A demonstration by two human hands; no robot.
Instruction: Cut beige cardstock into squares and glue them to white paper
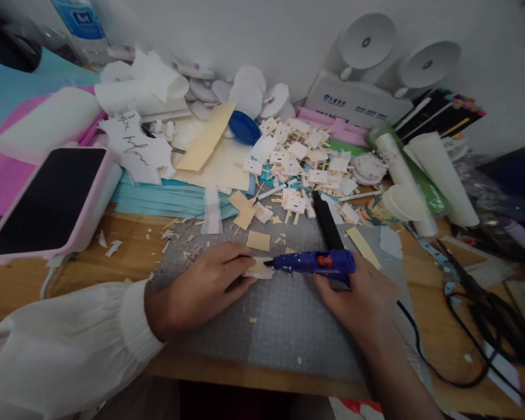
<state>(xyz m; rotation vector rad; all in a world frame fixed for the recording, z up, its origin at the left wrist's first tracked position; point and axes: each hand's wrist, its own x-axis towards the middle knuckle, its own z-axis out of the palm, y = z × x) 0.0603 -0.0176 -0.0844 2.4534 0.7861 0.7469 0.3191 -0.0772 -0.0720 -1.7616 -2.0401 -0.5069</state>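
Observation:
My right hand [363,291] is wrapped round the handle of a blue hot glue gun [301,262], whose nozzle points left. The nozzle tip meets a small pale paper card [259,269] low over the grey cutting mat [289,338]. Between thumb and fingers, my left hand [214,283] pinches the left end of that card. Just beyond it lies a small tan paper rectangle [258,240]. Further back is a heap of little white paper figures [295,151] with drawn faces and stick limbs.
At the left stands a phone [48,198] in a pink case. Black scissors [485,309] and the black cord [413,326] lie at the right. A paper cup [394,205] is tipped on its side. Markers, paper sheets and white discs [247,87] fill the back.

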